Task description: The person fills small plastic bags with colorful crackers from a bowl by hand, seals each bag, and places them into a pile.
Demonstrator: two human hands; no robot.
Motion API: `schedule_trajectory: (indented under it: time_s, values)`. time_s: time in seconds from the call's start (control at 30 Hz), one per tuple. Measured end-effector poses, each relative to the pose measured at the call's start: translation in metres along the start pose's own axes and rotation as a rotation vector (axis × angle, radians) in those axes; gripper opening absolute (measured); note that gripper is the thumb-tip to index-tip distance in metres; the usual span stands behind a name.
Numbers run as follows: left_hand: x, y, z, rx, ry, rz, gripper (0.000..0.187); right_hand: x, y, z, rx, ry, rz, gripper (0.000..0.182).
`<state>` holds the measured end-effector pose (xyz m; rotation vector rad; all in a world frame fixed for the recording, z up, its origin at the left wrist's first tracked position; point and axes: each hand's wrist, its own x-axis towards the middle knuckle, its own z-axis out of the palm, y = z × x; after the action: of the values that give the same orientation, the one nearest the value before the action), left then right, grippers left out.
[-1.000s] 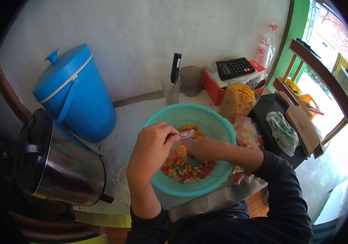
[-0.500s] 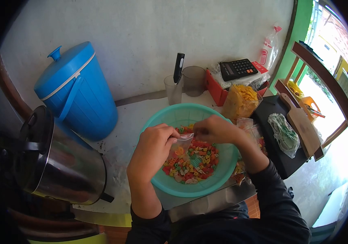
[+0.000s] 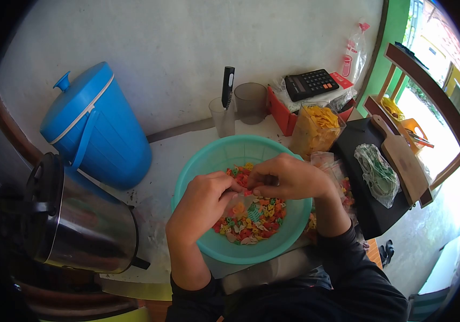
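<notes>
My left hand is closed, pinching a small clear plastic bag with a few coloured snack pieces showing through it. Close by on the right, my right hand has its fingers pinched together at the bag's mouth, with a red snack piece at the fingertips. Both hands are over a turquoise plastic basin. Multicoloured snack pieces, in red, green, yellow and orange, cover its bottom. My fingers partly hide the bag's opening.
Left stand a blue lidded cooler and a steel pot. Behind are two clear cups, a calculator on a red box, and a container of yellow chips. A wooden board and a wrapped green bundle lie right.
My right hand has come lower and nearer to my left hand, its fingertips now at the bag's mouth. The view has shifted slightly.
</notes>
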<state>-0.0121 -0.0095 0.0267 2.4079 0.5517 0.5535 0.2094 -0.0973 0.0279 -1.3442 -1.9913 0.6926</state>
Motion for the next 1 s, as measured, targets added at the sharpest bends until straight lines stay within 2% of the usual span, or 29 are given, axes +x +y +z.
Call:
schedule_trajectory:
  time_s: [0.5, 0.77, 0.87, 1.0]
  values:
    - [0.008, -0.002, 0.009, -0.007, 0.006, 0.004, 0.014, -0.002, 0.005, 0.005, -0.047, 0.089, 0.057, 0.017]
    - [0.012, 0.002, 0.013, -0.064, 0.055, 0.077, 0.012, -0.002, 0.006, 0.01, -0.146, 0.098, 0.046, 0.019]
    - [0.012, -0.002, 0.014, -0.073, 0.083, 0.066, 0.012, -0.002, 0.0, 0.007, -0.023, 0.137, 0.029, 0.019]
    - [0.012, -0.002, 0.012, -0.073, 0.1, 0.053, 0.012, 0.0, 0.005, 0.004, -0.006, 0.143, -0.006, 0.017]
